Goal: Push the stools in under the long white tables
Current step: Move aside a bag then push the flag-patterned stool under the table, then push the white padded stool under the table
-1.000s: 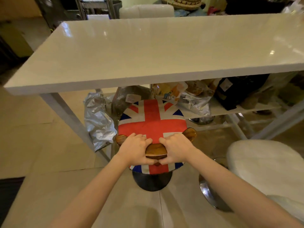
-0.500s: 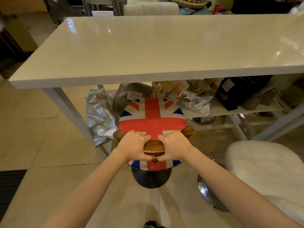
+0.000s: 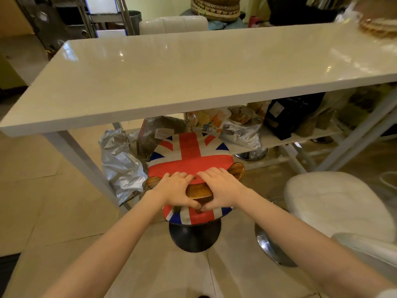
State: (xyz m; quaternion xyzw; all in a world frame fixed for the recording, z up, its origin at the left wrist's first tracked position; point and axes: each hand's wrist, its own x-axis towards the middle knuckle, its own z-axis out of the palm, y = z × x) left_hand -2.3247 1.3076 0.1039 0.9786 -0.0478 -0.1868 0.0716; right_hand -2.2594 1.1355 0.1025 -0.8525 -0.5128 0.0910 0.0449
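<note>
A stool with a Union Jack seat [image 3: 189, 155], a wooden backrest and a black round base [image 3: 194, 237] stands at the front edge of the long white table [image 3: 193, 69]. Its far part reaches just under the table edge. My left hand [image 3: 175, 189] and my right hand [image 3: 219, 188] sit side by side on the low wooden backrest, fingers over its top onto the seat, thumbs curled under it. A white padded stool [image 3: 339, 205] with a chrome base [image 3: 268, 248] stands to the right, out from the table.
Under the table a low white shelf [image 3: 300, 138] holds bags and packets. A crumpled silver foil bag [image 3: 120, 162] leans by the table's left leg [image 3: 81, 162]. Another white chair back [image 3: 174, 24] shows behind the table. The floor is beige tile.
The stool has slid a little forward toward the table with both hands still on its backrest. My fingers now lie further over onto the seat.
</note>
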